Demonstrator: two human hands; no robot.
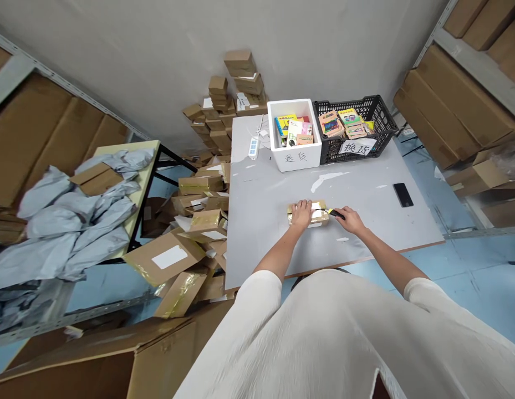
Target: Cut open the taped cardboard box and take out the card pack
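Pressing taped parcel (313,213) under left hand (301,213), right hand (349,219) grip holding cutter (335,213), crate label (357,147) "换货"

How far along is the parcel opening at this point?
Looks done: the white box and black crate already hold books. In hand: the left hand presses on a taped parcel while the right hand holds a cutter at its end. Left: many sealed parcels lie beside the table.

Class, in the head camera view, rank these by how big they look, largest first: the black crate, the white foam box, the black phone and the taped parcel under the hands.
1. black crate
2. white foam box, slightly smaller
3. taped parcel
4. black phone

The parcel is partly covered by the left hand, so its size is uncertain.
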